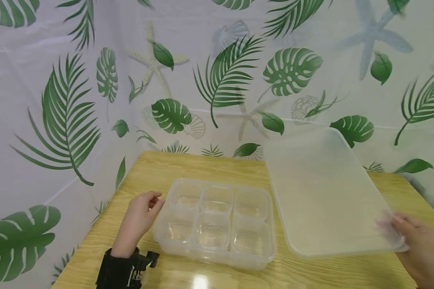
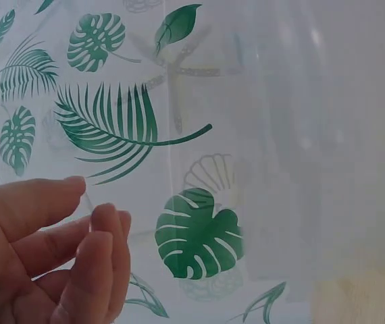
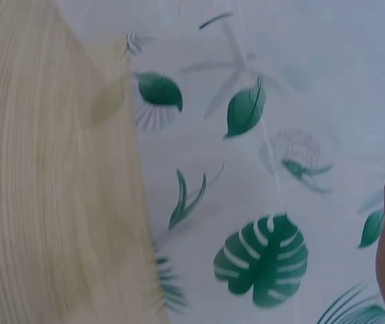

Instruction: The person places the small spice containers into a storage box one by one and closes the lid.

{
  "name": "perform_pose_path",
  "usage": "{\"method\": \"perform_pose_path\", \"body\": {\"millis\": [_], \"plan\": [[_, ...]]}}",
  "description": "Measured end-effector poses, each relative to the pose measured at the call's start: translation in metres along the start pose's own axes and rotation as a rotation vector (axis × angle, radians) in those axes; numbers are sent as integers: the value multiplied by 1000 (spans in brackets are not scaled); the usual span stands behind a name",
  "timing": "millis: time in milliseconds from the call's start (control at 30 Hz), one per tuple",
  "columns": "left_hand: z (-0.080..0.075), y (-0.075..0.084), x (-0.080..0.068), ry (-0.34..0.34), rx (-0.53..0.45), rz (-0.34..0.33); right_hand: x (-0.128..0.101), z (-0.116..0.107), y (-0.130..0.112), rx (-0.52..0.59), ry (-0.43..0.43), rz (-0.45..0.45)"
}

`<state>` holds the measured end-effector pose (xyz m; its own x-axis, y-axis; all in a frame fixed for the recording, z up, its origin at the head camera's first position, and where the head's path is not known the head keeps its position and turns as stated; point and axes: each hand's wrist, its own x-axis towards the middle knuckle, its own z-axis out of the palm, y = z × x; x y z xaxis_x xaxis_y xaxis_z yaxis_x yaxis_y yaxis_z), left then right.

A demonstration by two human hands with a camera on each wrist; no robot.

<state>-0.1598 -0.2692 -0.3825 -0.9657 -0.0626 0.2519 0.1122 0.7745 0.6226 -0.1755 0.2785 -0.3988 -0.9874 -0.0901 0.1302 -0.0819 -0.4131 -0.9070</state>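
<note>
Leaf-printed sheeting backs a wooden table (image 1: pixel 159 168) where the six-compartment clear container (image 1: pixel 217 222) sits centre, the left hand (image 1: pixel 139 220) loosely curled, empty, beside its nine-o'clock wall, while the right hand (image 1: pixel 421 245) pinches the translucent lid (image 1: pixel 322 192), tilted up at three o'clock, leaving the compartments uncovered.

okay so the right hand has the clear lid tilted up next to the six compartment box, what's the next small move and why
Probably swing the lid left and level it over the compartment box. The right hand pinches its near corner, and it is tilted beside the box, whose six compartments are uncovered. The left hand rests at the box's left edge, seemingly ready to steady it on the table.
</note>
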Motion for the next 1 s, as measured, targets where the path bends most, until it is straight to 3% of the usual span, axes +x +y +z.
{"method": "perform_pose_path", "body": {"millis": [233,400,533,767,1000], "plan": [[-1,11,-3,16,-76,-16,-9,52,0,40,-287,-28],[-2,16,-5,-2,-121,-8,-14,69,6,-11,-451,-27],[-3,17,-6,-6,-152,3,-17,83,10,31,-579,-10],[-3,17,-8,8,-179,38,-21,99,17,15,-694,8],[-4,17,-8,-68,-189,81,-20,108,27,21,-783,-12]]}}
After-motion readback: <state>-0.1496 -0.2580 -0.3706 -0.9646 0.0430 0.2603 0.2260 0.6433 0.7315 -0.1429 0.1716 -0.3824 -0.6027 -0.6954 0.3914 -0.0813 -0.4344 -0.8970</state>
